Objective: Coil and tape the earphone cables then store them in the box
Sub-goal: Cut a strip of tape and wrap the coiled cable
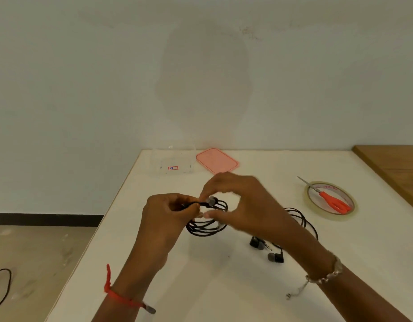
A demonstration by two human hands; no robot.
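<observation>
A: What are the hands doing?

B: The left hand is closed round one side of a coiled black earphone cable, held just above the white worktop. The right hand pinches the same coil from the other side, thumb and forefinger narrowed near a grey earbud at the top of the loops. Its outline is blurred.

A: Any other earphones?

B: A second black earphone cable lies on the worktop behind the right forearm, loosely looped, its two earbuds and plug resting near the wrist.

A: Where is the box?

B: The clear box stands open at the far left corner of the worktop, by the wall. A small white label with a red border sits low on its front; the blue marks on it are too small to read. Its pink lid lies flat just to the right, apart from the box.

A: And the tape?

B: The roll of clear tape lies flat to the right, well apart from the hands. Red lettering runs round its inner core, seen reversed and not legible. Orange-handled scissors rest across the roll, blades pointing to the far left.

A: Anything on the wrists?

B: A red string on the left, a pale beaded bracelet on the right.
</observation>
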